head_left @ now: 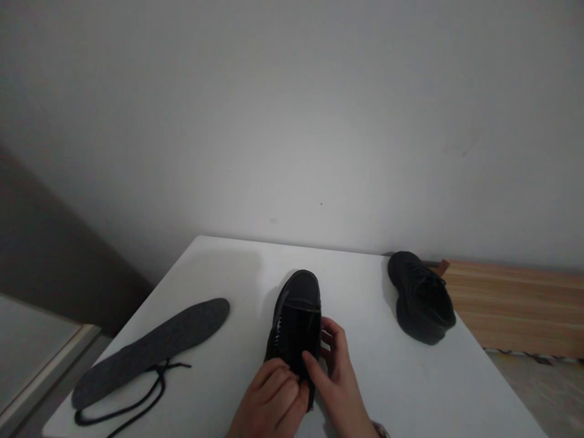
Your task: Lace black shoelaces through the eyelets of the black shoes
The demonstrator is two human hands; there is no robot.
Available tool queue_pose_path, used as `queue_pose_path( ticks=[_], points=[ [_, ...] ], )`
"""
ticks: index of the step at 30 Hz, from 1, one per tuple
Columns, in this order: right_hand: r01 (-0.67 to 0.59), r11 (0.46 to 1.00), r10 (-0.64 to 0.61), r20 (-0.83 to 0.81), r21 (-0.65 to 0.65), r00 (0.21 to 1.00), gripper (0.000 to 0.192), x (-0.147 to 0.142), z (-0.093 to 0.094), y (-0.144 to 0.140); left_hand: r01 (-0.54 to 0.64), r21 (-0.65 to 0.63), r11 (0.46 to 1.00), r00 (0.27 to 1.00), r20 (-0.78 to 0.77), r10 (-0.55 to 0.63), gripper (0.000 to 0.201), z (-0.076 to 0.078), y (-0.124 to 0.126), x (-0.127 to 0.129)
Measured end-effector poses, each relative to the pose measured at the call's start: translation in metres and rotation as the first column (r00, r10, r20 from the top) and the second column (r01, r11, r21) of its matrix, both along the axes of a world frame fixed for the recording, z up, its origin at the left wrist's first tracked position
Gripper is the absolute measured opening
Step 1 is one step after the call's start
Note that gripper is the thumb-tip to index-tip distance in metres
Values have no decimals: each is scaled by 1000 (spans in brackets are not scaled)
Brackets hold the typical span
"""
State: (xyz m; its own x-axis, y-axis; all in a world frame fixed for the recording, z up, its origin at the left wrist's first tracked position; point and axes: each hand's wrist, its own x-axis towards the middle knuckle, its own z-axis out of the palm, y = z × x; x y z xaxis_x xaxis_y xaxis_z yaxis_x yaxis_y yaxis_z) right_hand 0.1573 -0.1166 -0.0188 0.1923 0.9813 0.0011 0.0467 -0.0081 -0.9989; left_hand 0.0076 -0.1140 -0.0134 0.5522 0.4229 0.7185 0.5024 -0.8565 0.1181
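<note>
A black shoe (298, 289) lies on the white table in front of me, toe pointing away, with no lace in its upper and the eyelet flap spread apart. My left hand (272, 395) is closed at the shoe's near left side, fingers curled and pinching at its upper around the opening. On the right side, my right hand (338, 378) grips the shoe, thumb over the opening and fingers along the outer wall. The shoe's heel end is mostly hidden by my hands. A dark grey insole (157, 347) lies to the left, with a loose black shoelace (160, 389) beside and partly against it.
A second black shoe (422, 298), laced, stands at the right edge of the white table (369, 340). Behind the table rises a grey wall (292, 121). A wood-patterned board (511, 307) is beyond the right edge, and a pale surface (31, 353) is at the far left.
</note>
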Motion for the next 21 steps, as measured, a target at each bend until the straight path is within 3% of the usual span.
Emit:
queue_pose_path(
  ticks=[2,5,7,9,12,15,21],
  points=[
    [-6,1000,6,-14,-14,1000,49,0,3,1,10,-50,999,1000,-3,-10,19,1,1,-4],
    [-18,1000,18,-17,-17,1000,49,1,5,0,-18,-121,992,1000,-25,15,39,8,13,-28],
    [-31,999,31,-12,-27,999,51,2,4,-1,-187,-158,970,980,-101,172,52,12,29,-56],
    [-41,998,40,-13,-41,999,51,3,1,-3,-429,-172,887,900,-170,402,52,12,47,-88],
    [-53,998,52,-18,-45,998,50,6,-2,-3,-703,-146,696,700,-317,640,66,2,68,-129],
    [-74,996,73,-21,-57,997,51,11,-2,-1,-783,-175,597,590,-512,624,80,-10,75,-148],
    [-108,992,106,-40,-63,994,49,17,4,-5,-813,-204,545,525,-662,535,69,-5,75,-141]
  ],
)
